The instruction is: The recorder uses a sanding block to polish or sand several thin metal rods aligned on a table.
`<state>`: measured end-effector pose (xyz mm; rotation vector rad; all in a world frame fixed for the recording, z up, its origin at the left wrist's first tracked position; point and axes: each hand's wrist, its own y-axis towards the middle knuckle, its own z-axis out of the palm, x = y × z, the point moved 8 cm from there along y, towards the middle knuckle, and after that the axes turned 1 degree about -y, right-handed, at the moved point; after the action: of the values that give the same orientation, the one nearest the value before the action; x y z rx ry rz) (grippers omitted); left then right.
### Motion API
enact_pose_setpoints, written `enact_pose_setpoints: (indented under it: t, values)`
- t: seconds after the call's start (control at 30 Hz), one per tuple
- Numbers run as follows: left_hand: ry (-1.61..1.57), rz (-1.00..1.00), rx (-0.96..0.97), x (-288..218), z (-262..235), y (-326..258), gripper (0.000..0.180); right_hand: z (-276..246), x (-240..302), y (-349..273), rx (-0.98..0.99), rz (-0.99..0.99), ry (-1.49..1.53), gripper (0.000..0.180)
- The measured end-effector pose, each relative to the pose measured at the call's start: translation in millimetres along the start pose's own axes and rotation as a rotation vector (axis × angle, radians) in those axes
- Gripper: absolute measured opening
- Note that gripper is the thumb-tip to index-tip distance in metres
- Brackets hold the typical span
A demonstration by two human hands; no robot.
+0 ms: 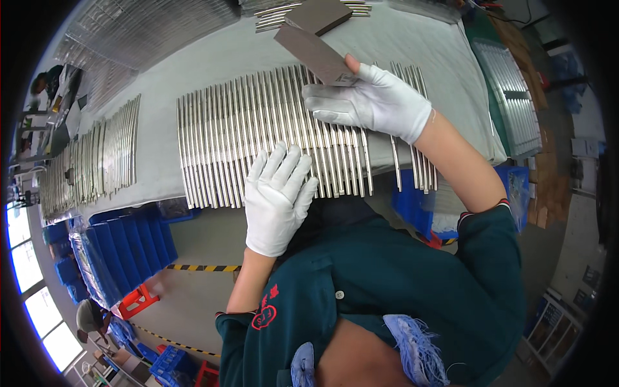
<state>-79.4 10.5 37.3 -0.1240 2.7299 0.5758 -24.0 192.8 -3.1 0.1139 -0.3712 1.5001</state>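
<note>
A wide row of shiny metal strips [225, 135] lies side by side on a grey-covered table [161, 71]. My left hand [278, 193], in a white glove, rests flat with fingers spread on the near ends of the strips. My right hand [371, 100], also gloved, grips a flat brown rectangular block [313, 53] and holds it against the far part of the strips. A second brown block [319, 14] lies farther back on the table.
Another row of metal strips [90, 161] lies to the left, and more stacks [516, 97] sit at the right and back. Blue plastic bins [122, 251] stand on the floor under the table's edge, beside a red stool [137, 300]. Another person [90, 319] is at lower left.
</note>
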Motion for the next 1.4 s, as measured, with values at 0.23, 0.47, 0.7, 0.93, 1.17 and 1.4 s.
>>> enact_pose_setpoints:
  t: [0.23, 0.47, 0.7, 0.93, 1.17, 1.4]
  values:
    - [-0.023, 0.015, -0.033, -1, 0, -1, 0.033, -20, 1, -6, -0.062, 0.021, 0.145, 0.064]
    - [-0.015, 0.007, 0.0, 1, 0, -1, 0.033, -37, 32, -58, -0.174, -0.067, -0.003, 0.071]
    - [-0.02, 0.012, -0.001, -1, 0, 2, 0.031, -34, 25, -48, -0.153, -0.085, -0.01, 0.073]
    - [-0.019, 0.007, -0.01, -3, 0, 2, 0.031, -20, 2, -4, -0.119, -0.076, -0.052, 0.065]
    - [-0.005, 0.009, -0.004, 1, -4, -3, 0.034, -23, 16, -32, -0.072, -0.049, 0.015, 0.066]
    - [-0.03, 0.014, 0.032, 4, -9, -16, 0.041, -19, 41, -54, -0.16, -0.199, -0.122, 0.063]
